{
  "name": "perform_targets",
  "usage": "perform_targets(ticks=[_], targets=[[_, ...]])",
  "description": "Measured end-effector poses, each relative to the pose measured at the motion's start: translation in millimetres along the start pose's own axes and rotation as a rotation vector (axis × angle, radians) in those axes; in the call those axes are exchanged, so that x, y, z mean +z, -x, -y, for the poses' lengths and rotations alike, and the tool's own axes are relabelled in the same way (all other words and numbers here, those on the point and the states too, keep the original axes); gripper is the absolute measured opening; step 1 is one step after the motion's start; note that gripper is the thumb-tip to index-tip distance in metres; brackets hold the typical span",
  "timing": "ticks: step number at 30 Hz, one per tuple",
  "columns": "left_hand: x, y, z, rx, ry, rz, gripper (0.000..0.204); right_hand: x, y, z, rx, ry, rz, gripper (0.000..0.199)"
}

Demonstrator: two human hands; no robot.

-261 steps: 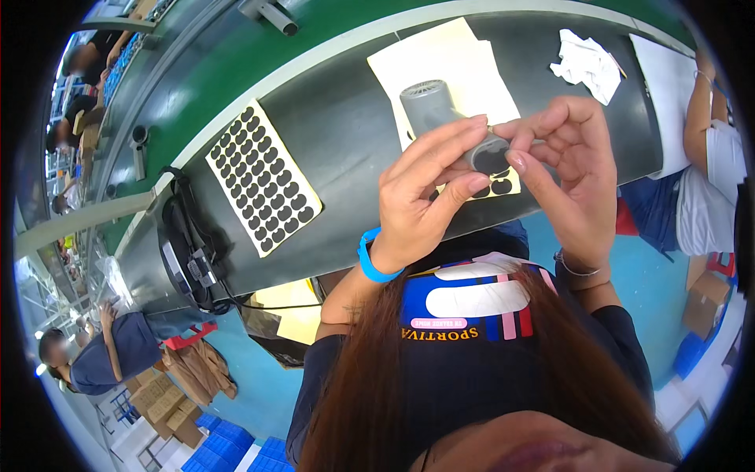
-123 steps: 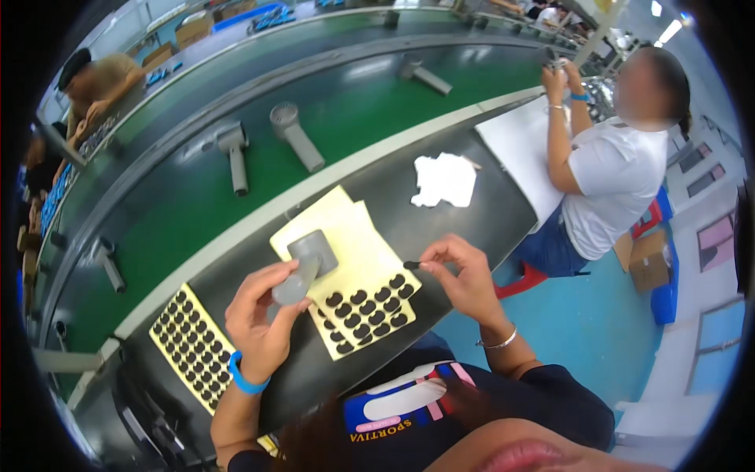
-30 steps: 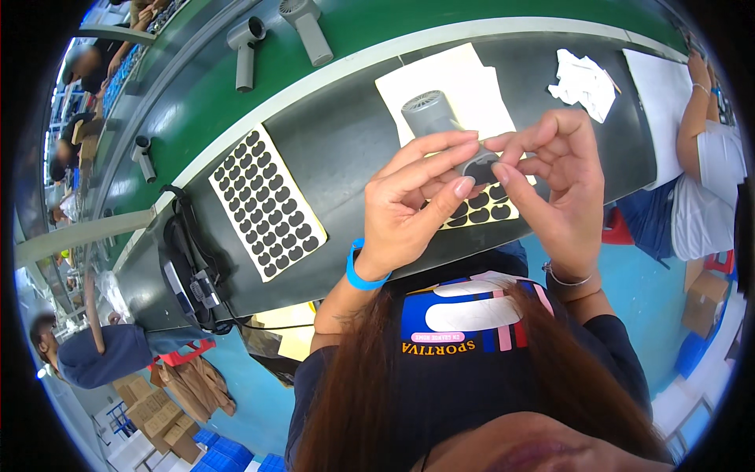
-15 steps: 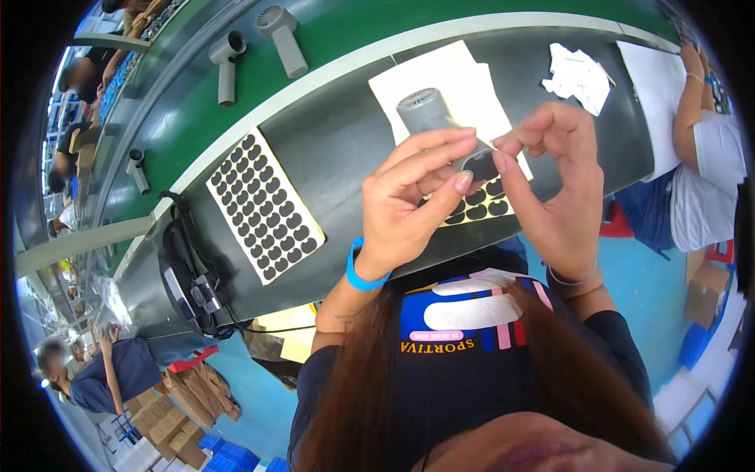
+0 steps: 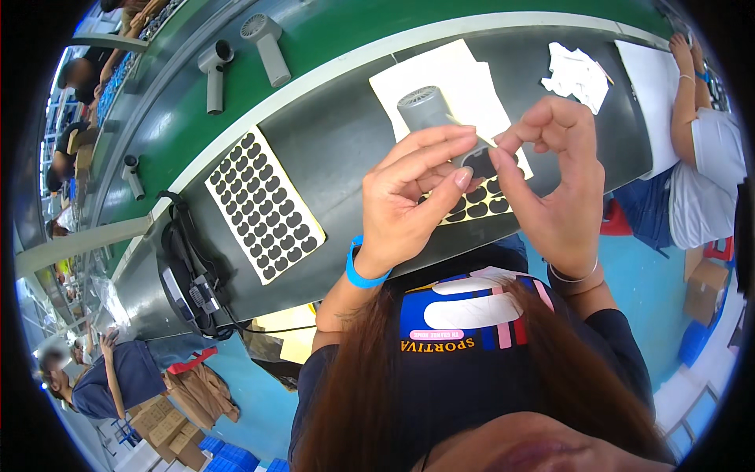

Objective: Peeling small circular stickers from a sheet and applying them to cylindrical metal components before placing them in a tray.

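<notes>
A black rounded sticker (image 5: pixel 482 164) is between my hands above the bench. My left hand (image 5: pixel 415 189) has its thumb and fingers closed at the sticker's left side. The thumb and forefinger of my right hand (image 5: pixel 553 169) pinch together at its right edge; what lies between those tips is too small to tell. Just beyond my left fingers lies a grey hair dryer (image 5: pixel 422 105), its vented end showing and the rest hidden. White paper sheets (image 5: pixel 472 82) lie under it. Partly hidden below my hands is a sheet of black stickers (image 5: pixel 477 212).
Another sticker sheet (image 5: pixel 266 206) lies on the dark bench (image 5: pixel 334 134) at left, near a black strapped device (image 5: pixel 189 287). Crumpled white paper (image 5: pixel 576 79) is at far right. Beyond runs a green conveyor (image 5: pixel 338 27) carrying grey hair dryers (image 5: pixel 269 51). Other people work at both sides.
The hair dryers on the conveyor have moved left and slightly nearer. My hands stay almost in place around the sticker. The co-worker's arms at far right have shifted a little.
</notes>
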State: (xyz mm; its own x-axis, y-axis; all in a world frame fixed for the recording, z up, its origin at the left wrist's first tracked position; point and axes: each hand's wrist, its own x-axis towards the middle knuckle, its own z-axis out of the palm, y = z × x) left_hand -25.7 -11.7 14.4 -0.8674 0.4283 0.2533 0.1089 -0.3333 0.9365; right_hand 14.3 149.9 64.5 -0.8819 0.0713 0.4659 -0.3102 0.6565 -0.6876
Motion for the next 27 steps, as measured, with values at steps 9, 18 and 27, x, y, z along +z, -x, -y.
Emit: perform_targets(ticks=[9,18,27], targets=[[-10.8,-6.5,-8.3,-0.079,0.069,-0.046,0.026,-0.7,-14.2,-6.5,-0.086,0.086,-0.053,0.041],[-29.8,-11.2,-11.2,-0.081,0.114,-0.056,0.028,25.3,-18.7,-22.3,0.016,-0.217,0.300,0.047],[-12.2,-8.1,-2.0,0.020,0.035,-0.192,0.035,41.6,-12.1,-25.7,-0.128,-0.130,0.204,0.041]])
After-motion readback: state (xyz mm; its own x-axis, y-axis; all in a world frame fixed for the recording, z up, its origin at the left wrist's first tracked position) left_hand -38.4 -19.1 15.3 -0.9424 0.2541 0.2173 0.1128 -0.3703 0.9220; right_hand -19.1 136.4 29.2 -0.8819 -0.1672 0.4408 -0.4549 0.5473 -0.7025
